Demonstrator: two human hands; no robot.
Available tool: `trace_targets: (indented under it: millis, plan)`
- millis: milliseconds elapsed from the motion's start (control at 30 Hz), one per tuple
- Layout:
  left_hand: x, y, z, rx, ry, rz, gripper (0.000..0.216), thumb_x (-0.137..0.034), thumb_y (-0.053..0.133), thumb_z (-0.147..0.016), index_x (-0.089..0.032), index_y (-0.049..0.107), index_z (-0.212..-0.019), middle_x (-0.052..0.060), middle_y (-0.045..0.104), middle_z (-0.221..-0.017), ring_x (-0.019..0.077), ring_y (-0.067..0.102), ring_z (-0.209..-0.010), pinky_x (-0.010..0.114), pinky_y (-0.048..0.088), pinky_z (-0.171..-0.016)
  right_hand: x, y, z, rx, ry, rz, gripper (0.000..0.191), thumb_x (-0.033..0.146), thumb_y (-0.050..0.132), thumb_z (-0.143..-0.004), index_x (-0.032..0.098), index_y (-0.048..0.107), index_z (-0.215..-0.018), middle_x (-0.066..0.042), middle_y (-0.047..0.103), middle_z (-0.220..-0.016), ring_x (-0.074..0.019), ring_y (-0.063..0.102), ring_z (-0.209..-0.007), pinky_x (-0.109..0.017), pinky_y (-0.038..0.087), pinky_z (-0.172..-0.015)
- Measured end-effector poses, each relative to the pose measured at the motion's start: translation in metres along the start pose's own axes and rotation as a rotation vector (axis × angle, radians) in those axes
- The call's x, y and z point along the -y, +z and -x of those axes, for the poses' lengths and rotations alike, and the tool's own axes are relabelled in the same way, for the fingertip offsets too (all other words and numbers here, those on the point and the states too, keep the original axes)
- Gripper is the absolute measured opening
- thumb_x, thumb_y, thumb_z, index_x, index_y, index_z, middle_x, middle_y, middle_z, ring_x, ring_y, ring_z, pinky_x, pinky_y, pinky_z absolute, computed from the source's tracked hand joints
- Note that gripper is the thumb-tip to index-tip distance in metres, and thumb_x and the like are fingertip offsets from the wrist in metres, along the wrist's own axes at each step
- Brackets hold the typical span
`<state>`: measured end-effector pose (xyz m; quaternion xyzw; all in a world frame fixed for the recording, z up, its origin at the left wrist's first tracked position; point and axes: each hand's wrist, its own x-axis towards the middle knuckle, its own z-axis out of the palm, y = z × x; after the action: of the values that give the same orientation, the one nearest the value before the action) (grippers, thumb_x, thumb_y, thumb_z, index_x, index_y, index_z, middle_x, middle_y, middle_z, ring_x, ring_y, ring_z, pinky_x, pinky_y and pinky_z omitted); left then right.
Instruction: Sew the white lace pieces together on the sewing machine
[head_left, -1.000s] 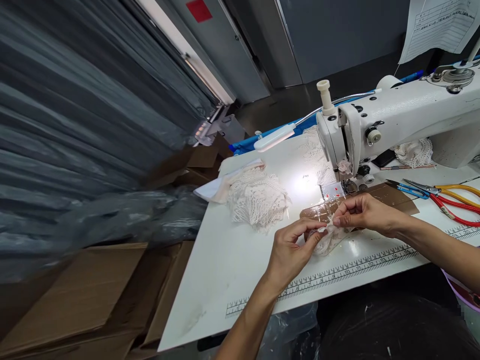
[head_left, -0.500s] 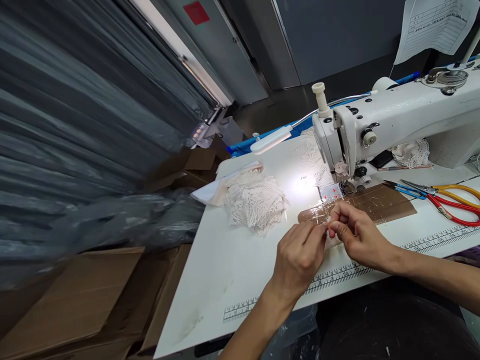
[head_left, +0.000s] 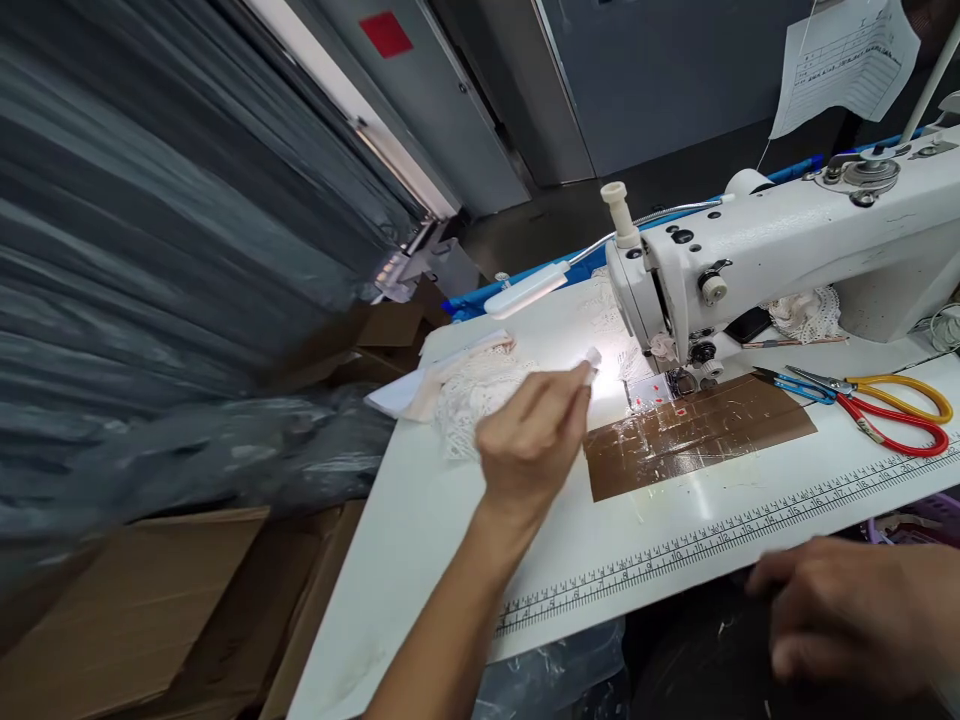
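Head view, and the left hand point(head_left: 534, 445) is up over the middle of the sewing table point(head_left: 450, 540), fingers curled in, pinching a small pale scrap point(head_left: 592, 358) at the fingertips; blur hides what the scrap is; the hand hangs just right of the lace pile point(head_left: 480, 395), which sits toward the table's far-left corner; so the lace lies left of and just beyond that hand, its spread running roughly along the far edge; the left hand is clearly the nearer of the two. The right hand point(head_left: 847, 615) is down at the near edge, below the printed ruler strip point(head_left: 712, 545), loosely open and blurred; I cannot tell whether it holds anything, and it is well apart from the lace. Between the hands lies the brown taped patch point(head_left: 697, 435), running from the table's middle to the needle area of the white sewing machine point(head_left: 772, 250); its lamp point(head_left: 529, 290) glares on the table near the fingertips; red-and-yellow scissors point(head_left: 892, 415) and blue snips point(head_left: 799, 382) rest toward the right edge.
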<state>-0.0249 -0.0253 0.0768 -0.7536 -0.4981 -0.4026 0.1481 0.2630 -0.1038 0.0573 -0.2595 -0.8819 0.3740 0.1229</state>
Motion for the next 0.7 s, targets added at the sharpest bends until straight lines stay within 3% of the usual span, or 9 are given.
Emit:
trace_targets:
  millis: [133,200,267,367,467,700]
  plan:
    - [-0.033,0.029,0.037,0.291,0.187,0.170,0.019,-0.025,0.059,-0.094,-0.018,0.074,-0.102,0.007,0.074,-0.080,0.0125,0.065,-0.059,0.020,0.046,-0.048,-0.032,-0.028,-0.009,-0.112,0.128,-0.012,0.039,0.037,0.041,-0.100,0.021,0.065,-0.074,-0.006,0.070,-0.093,-0.0151,0.066,-0.073,-0.027,0.051,-0.068]
    - [-0.044,0.033,0.049,0.431,0.226,0.226,0.025,-0.035,0.062,-0.093,-0.016,0.073,-0.105,0.010,0.075,-0.087,0.0161,0.068,-0.067,0.021,0.048,-0.049,-0.047,-0.039,-0.018,-0.224,0.170,0.078,0.036,0.038,0.042,-0.099,0.020,0.066,-0.081,-0.008,0.070,-0.096,-0.0187,0.065,-0.081,-0.031,0.051,-0.071]
    - [-0.047,0.029,0.052,0.486,0.219,0.234,0.028,-0.040,0.062,-0.092,-0.016,0.073,-0.102,0.010,0.075,-0.090,0.0188,0.070,-0.074,0.023,0.049,-0.051,-0.059,-0.045,-0.028,-0.302,0.219,0.170,0.034,0.037,0.044,-0.097,0.019,0.066,-0.078,-0.009,0.069,-0.098,-0.0199,0.065,-0.082,-0.031,0.049,-0.069]
    - [-0.031,0.019,0.041,0.459,0.165,0.165,0.023,-0.036,0.060,-0.093,-0.018,0.073,-0.098,0.008,0.074,-0.088,0.0185,0.068,-0.072,0.024,0.050,-0.052,-0.067,-0.047,-0.046,-0.344,0.258,0.256,0.028,0.030,0.050,-0.094,0.018,0.064,-0.073,-0.010,0.069,-0.099,-0.0192,0.064,-0.078,-0.031,0.047,-0.067]
    - [-0.009,0.017,0.027,0.368,0.180,0.000,0.021,-0.029,0.056,-0.095,-0.017,0.072,-0.103,0.011,0.074,-0.095,0.0215,0.069,-0.078,0.032,0.055,-0.063,-0.069,-0.044,-0.066,-0.332,0.189,0.318,0.020,0.020,0.050,-0.092,0.016,0.067,-0.082,-0.011,0.070,-0.099,-0.0214,0.065,-0.086,-0.033,0.048,-0.076]
    - [0.007,0.043,0.023,0.400,0.336,-0.053,0.024,-0.026,0.046,-0.101,-0.014,0.063,-0.112,0.013,0.072,-0.108,0.0232,0.069,-0.090,0.035,0.056,-0.069,-0.076,-0.037,-0.094,-0.262,0.121,0.439,0.025,0.019,0.045,-0.095,0.013,0.069,-0.100,-0.013,0.068,-0.101,-0.0226,0.064,-0.091,-0.035,0.050,-0.082]
